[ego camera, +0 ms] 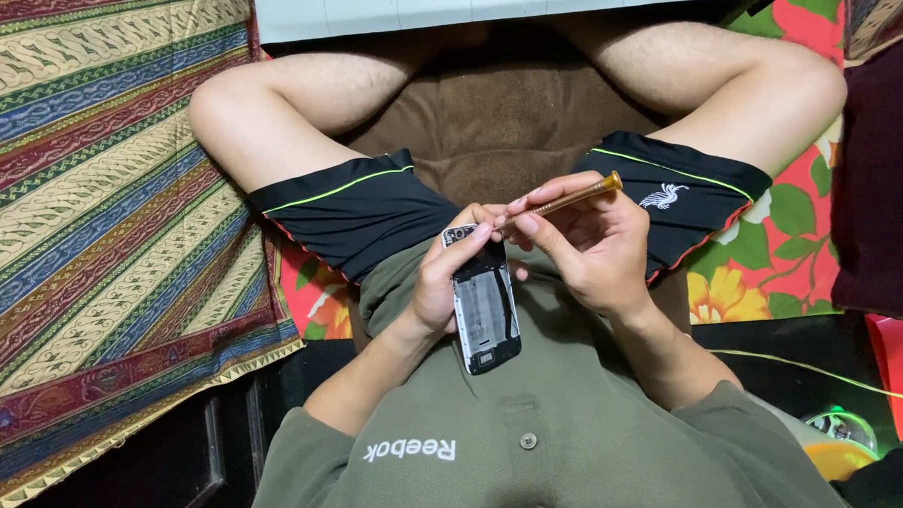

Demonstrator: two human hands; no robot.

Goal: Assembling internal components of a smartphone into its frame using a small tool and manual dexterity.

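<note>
Phone (483,308) upright in left hand (438,285), screwdriver (560,200) atop.

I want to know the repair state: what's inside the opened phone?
The phone, back cover off, shows a dark inner plate and a camera module near its top. The left hand covers its left edge; smaller parts are unclear.

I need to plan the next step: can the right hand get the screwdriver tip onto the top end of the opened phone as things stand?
Probably yes. The right hand holds the screwdriver with its tip at the top end of the opened phone, which the left hand grips from the side; nothing lies between them.
</note>
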